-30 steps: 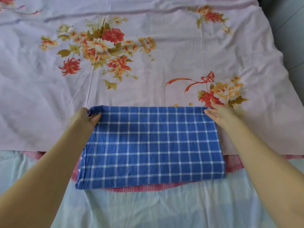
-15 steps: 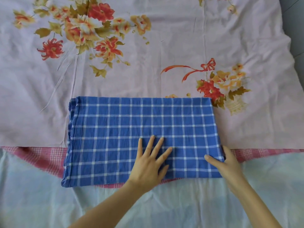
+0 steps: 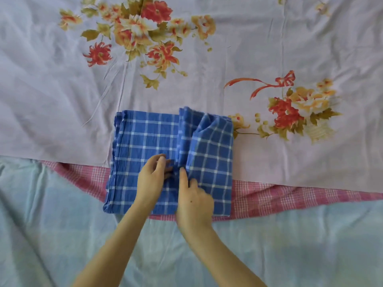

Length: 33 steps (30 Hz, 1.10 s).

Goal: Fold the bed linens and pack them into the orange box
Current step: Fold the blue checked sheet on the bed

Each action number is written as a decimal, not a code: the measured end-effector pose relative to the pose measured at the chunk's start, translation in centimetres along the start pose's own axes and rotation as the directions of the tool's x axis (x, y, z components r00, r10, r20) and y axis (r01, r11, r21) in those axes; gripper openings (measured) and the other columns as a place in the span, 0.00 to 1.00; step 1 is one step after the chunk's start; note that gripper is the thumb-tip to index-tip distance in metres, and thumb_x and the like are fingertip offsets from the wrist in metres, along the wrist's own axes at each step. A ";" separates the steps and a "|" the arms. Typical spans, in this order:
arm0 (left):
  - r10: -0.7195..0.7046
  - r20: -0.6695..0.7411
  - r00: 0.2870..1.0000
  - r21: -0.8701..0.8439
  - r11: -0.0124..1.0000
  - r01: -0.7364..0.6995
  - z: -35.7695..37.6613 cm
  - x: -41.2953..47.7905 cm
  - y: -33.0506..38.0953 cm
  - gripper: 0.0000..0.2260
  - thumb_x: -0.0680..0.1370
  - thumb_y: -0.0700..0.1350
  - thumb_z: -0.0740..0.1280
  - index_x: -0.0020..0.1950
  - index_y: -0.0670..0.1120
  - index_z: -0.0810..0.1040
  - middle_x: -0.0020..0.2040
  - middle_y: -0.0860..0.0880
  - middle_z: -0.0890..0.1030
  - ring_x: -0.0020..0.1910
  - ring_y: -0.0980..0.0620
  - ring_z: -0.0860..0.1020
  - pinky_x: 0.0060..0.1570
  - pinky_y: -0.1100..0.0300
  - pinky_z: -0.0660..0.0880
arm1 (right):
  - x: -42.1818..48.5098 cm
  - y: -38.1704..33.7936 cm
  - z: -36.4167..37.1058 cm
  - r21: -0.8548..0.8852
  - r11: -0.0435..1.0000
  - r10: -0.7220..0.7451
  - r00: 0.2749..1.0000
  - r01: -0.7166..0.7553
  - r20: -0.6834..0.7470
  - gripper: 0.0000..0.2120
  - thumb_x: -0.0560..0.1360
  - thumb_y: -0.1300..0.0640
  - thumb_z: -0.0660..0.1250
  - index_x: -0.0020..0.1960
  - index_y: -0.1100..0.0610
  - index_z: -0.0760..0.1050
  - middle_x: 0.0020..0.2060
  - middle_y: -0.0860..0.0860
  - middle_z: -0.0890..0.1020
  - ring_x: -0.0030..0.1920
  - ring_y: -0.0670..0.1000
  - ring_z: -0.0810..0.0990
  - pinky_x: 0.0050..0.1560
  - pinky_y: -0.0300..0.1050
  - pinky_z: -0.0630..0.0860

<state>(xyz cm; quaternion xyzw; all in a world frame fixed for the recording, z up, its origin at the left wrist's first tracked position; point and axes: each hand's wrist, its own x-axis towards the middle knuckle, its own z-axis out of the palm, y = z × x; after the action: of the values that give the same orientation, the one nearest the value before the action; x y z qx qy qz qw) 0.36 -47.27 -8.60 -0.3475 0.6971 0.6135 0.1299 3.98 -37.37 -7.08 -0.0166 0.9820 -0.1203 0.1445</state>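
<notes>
Both bare forearms are stretched forward and brought close together. The left hand point(image 3: 152, 179) is held with fingers point(image 3: 165, 162) curled toward the thumb; whether anything is pinched cannot be told. The fold of a blue checked cloth point(image 3: 141, 141) is gripped by the right hand point(image 3: 194, 201), index finger outstretched.

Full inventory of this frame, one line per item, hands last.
blue checked linen: 1, blue with white grid, centre, folded, its right part lapped over toward the middle.
floral sheet: 1, pale lilac with red and orange flowers, spread across the far half, under the blue linen.
pink checked cloth: 1, pink and white, strip showing at the floral sheet's near edge.
pale sheet: 1, light blue-green, near half.
left hand: 1, on the blue linen at the flap's edge, fingers curled, grip unclear.
right hand: 1, holds the flap's near edge.
</notes>
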 end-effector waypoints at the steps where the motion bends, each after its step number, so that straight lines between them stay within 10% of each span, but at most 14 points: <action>1: -0.016 0.029 0.999 0.023 1.000 0.015 0.0 0.4 0.2 0.14 0.82 0.50 0.58 0.64 0.46 0.74 0.56 0.50 0.81 0.51 0.54 0.80 0.54 0.56 0.77 | 0.1 -0.6 1.3 -0.047 0.999 0.008 0.999 -0.006 0.051 0.43 0.42 0.60 0.84 0.58 0.57 0.81 0.27 0.54 0.75 0.18 0.49 0.68 0.19 0.38 0.62; 10: 0.344 -0.029 0.938 0.537 0.797 -0.276 4.1 2.8 3.0 0.22 0.76 0.56 0.66 0.65 0.46 0.69 0.54 0.49 0.74 0.49 0.50 0.73 0.45 0.58 0.71 | -3.5 2.4 1.6 0.153 0.957 -0.243 0.969 0.247 -0.047 0.30 0.57 0.55 0.77 0.59 0.52 0.77 0.33 0.45 0.78 0.28 0.45 0.75 0.24 0.38 0.73; 13: 0.595 -0.050 0.803 0.612 0.654 -0.446 5.4 3.8 4.1 0.09 0.79 0.46 0.64 0.54 0.42 0.76 0.49 0.45 0.75 0.45 0.48 0.70 0.44 0.54 0.71 | -3.1 5.9 -0.1 0.328 0.930 -0.103 0.974 0.167 -0.203 0.14 0.73 0.51 0.61 0.54 0.55 0.78 0.36 0.43 0.78 0.33 0.43 0.76 0.32 0.36 0.74; 16: 0.523 -0.001 0.852 0.535 0.720 -0.441 5.8 5.5 5.6 0.10 0.81 0.42 0.59 0.58 0.44 0.78 0.51 0.44 0.75 0.48 0.47 0.72 0.47 0.56 0.70 | 0.2 8.3 -2.1 0.420 0.904 0.063 0.942 0.086 -0.329 0.10 0.77 0.55 0.62 0.50 0.58 0.80 0.36 0.46 0.79 0.35 0.45 0.77 0.34 0.36 0.73; 18: 0.580 0.128 0.804 0.616 0.589 -0.523 5.6 6.7 6.2 0.11 0.80 0.42 0.60 0.60 0.47 0.78 0.51 0.45 0.74 0.50 0.48 0.69 0.46 0.59 0.67 | 3.9 8.9 -3.8 0.381 0.919 0.053 0.926 0.102 -0.375 0.06 0.76 0.61 0.65 0.50 0.59 0.80 0.36 0.48 0.80 0.35 0.46 0.75 0.36 0.34 0.69; 22: 0.636 0.504 0.584 0.650 0.167 -0.742 5.8 8.2 7.9 0.11 0.78 0.43 0.62 0.57 0.48 0.81 0.48 0.43 0.75 0.47 0.43 0.70 0.46 0.51 0.72 | 10.6 9.6 -6.0 0.413 0.910 0.059 0.981 0.024 -0.186 0.07 0.76 0.60 0.66 0.52 0.57 0.79 0.42 0.48 0.80 0.41 0.47 0.76 0.40 0.38 0.68; 27: 0.353 0.655 0.668 0.726 -0.050 -0.686 6.4 9.2 9.8 0.16 0.78 0.52 0.62 0.66 0.54 0.72 0.58 0.47 0.71 0.57 0.47 0.68 0.56 0.59 0.62 | 11.1 10.3 -3.6 0.347 0.909 0.156 0.961 -0.230 0.229 0.11 0.70 0.53 0.73 0.45 0.56 0.74 0.36 0.47 0.75 0.37 0.49 0.75 0.36 0.43 0.72; 31: 0.183 0.648 0.740 0.750 0.017 -0.661 6.6 9.7 11.6 0.10 0.75 0.56 0.65 0.49 0.52 0.80 0.49 0.50 0.74 0.52 0.48 0.70 0.51 0.59 0.63 | 9.1 10.7 -1.4 0.322 0.909 0.227 0.962 -0.264 0.150 0.12 0.71 0.51 0.73 0.42 0.54 0.70 0.37 0.46 0.74 0.35 0.45 0.72 0.29 0.35 0.61; 33: 0.039 0.615 0.787 0.734 0.334 -0.591 6.1 9.8 12.9 0.10 0.75 0.53 0.67 0.38 0.50 0.76 0.38 0.53 0.73 0.42 0.52 0.71 0.44 0.61 0.64 | 8.9 10.8 -1.0 0.337 0.897 0.255 0.957 -0.287 0.137 0.13 0.70 0.49 0.73 0.42 0.53 0.70 0.39 0.46 0.74 0.38 0.47 0.74 0.30 0.37 0.63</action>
<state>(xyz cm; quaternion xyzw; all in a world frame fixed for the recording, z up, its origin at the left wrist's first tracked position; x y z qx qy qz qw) -16.54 -44.63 -5.93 0.0988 0.9096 0.2144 0.3419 -4.80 -27.25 -11.27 0.1413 0.9296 -0.2726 0.2041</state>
